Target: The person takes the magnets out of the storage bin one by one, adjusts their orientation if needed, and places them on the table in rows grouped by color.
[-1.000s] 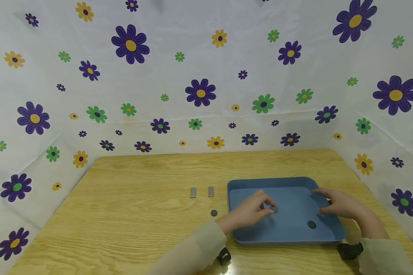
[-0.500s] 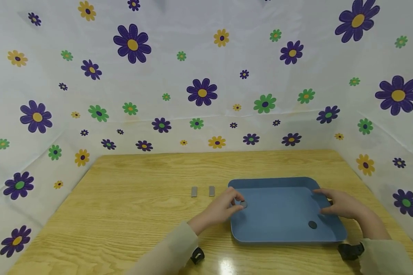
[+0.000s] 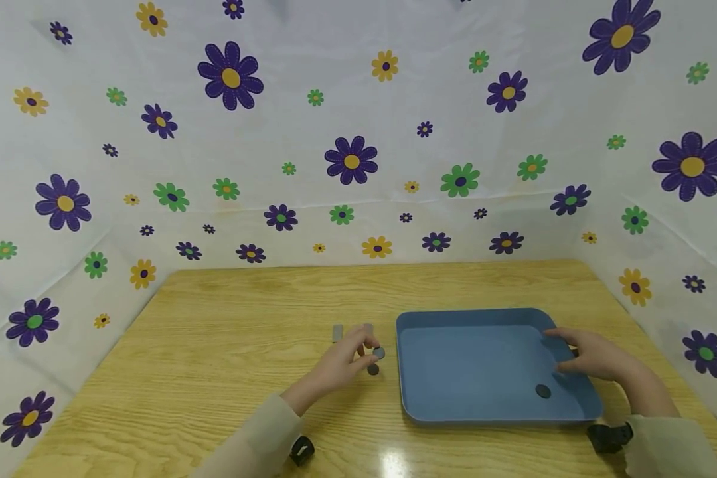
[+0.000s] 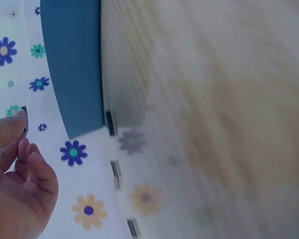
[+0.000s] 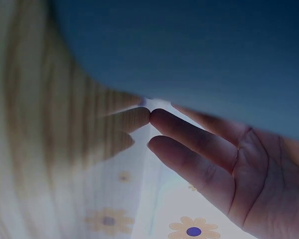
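My left hand (image 3: 333, 369) pinches a small round grey disc (image 3: 379, 353) between thumb and fingertips, above the table left of the blue tray (image 3: 490, 419). The disc (image 4: 25, 118) shows edge-on in the left wrist view. Below it a dark disc (image 3: 373, 370) lies on the wood. Two small grey bars (image 3: 337, 333) lie just behind, one partly covered by my left hand. My right hand (image 3: 600, 355) rests at the tray's right rim, thumb and one finger reaching over it. In the right wrist view its other fingers (image 5: 189, 159) lie straight outside the wall.
Another dark disc (image 3: 543, 391) lies inside the tray, near its front right corner. The wooden table (image 3: 227, 345) stretches to the left. A white cloth with flowers (image 3: 299, 133) hangs behind the table and along both sides.
My left hand has moved left with the grey disc, from over the tray's middle, across its left rim, to above the table. My right hand and the tray stay in place.
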Motion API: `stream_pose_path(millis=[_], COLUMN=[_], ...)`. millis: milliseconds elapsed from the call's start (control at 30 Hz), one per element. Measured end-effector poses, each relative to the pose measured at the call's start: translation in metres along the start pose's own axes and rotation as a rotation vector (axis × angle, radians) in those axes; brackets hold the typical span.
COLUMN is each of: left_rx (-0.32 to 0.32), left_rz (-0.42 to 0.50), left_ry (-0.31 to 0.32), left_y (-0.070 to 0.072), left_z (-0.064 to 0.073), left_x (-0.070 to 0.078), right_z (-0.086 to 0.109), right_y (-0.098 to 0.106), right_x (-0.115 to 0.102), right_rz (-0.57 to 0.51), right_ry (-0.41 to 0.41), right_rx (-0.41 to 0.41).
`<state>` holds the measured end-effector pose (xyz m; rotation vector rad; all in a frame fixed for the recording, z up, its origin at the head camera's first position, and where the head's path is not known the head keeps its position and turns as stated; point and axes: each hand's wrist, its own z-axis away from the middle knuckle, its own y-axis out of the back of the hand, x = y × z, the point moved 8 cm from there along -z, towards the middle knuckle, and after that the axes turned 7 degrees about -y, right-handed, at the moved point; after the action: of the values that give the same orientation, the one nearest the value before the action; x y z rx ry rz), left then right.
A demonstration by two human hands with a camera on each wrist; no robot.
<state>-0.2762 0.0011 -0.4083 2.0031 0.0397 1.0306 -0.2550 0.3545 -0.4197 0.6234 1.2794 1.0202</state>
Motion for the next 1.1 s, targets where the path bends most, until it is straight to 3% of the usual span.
stream_pose_path(millis=[233, 533, 1100], left_rx=[0.032, 0.024, -0.098], left_rz=[-0.057, -0.1, -0.264], left_ry=[-0.005, 0.077, 0.133], left_y=[0.015, 0.025, 0.016], left_z=[0.016, 0.028, 0.031], left_x=[-0.01, -0.019, -0.033], right_z=[0.001, -0.001, 0.0], right_y=[0.0, -0.001, -0.002], right_x=[0.0, 0.001, 0.0], right_rz=[-0.009, -0.001, -0.012], right_ry=[-0.001, 0.014, -0.014], right_rx=[-0.01, -0.003, -0.02])
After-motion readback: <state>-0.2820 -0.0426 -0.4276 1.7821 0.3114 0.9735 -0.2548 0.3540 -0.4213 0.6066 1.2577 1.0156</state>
